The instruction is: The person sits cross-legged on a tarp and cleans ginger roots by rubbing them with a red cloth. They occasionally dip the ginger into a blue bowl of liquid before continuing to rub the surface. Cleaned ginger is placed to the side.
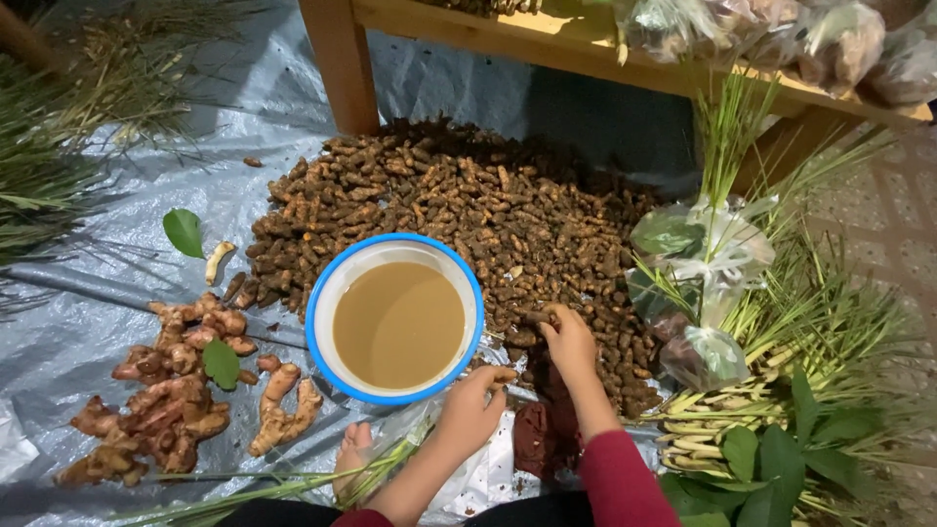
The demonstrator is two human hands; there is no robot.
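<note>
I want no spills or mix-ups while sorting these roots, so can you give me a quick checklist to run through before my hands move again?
1. Right hand on the pile of small brown roots, fingers touching one: ok.
2. Left hand holds a small root piece beside the basin: ok.
3. Blue-rimmed basin sits level, its murky water below the rim: ok.
4. Ginger pieces lie apart from the pile on the tarp: ok.
5. Bare foot close under the basin: not ok.
6. Root's cleanliness in the left hand: cannot tell.
</note>
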